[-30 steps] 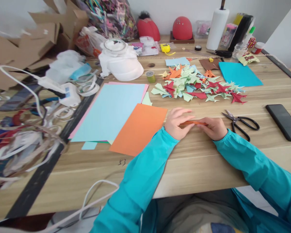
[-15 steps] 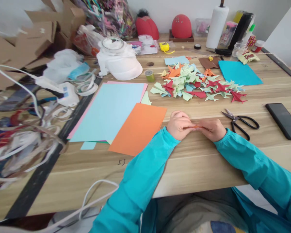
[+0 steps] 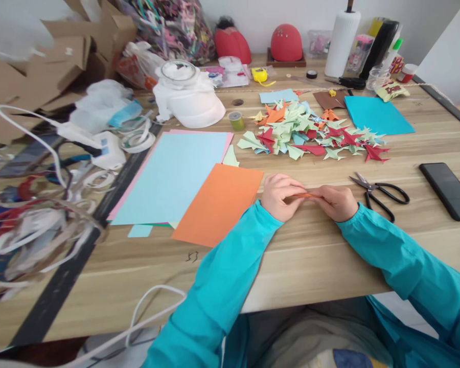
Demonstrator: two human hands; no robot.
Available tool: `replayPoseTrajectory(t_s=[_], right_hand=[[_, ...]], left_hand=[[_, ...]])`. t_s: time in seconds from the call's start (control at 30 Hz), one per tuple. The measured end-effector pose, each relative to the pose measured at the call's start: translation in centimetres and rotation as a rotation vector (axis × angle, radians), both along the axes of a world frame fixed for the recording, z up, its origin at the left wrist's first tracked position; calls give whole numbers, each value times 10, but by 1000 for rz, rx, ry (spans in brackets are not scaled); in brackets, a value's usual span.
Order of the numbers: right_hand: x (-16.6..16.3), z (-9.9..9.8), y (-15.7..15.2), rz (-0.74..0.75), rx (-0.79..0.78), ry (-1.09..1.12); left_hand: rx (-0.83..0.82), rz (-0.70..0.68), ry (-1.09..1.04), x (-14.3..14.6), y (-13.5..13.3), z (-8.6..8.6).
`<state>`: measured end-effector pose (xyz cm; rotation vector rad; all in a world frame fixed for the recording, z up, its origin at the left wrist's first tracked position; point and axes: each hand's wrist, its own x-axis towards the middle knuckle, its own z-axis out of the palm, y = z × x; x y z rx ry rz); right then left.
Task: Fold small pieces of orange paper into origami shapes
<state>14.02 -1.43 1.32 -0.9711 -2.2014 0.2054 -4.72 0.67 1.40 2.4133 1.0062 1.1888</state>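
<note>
My left hand (image 3: 279,197) and my right hand (image 3: 335,202) meet at the middle of the wooden table (image 3: 314,255), both in teal sleeves. Their fingers are pinched on a small folded piece of orange paper (image 3: 304,195) held flat between them, just above the table top. Only a thin strip of that paper shows. An orange sheet (image 3: 218,203) lies just left of my left hand. Black scissors (image 3: 381,193) lie just right of my right hand.
A heap of folded paper shapes (image 3: 310,135) in green, red and orange lies beyond my hands. Light blue sheets (image 3: 172,174) lie left, a teal sheet (image 3: 377,115) back right, a black phone (image 3: 447,191) far right. Tape, cables and cardboard crowd the left side.
My hands stay on the orange paper; the fingers came closer together half a second ago and have now spread a little, showing more of the folded strip.
</note>
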Motion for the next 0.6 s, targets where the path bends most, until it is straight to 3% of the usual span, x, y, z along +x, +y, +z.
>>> replayPoseTrajectory(t_s=[0.3, 0.6], right_hand=[[0, -2, 0, -43, -38, -32], [0, -3, 0, -25, -30, -46]], left_hand=[[38, -7, 157, 1, -1, -1], [50, -28, 177, 2, 0, -3]])
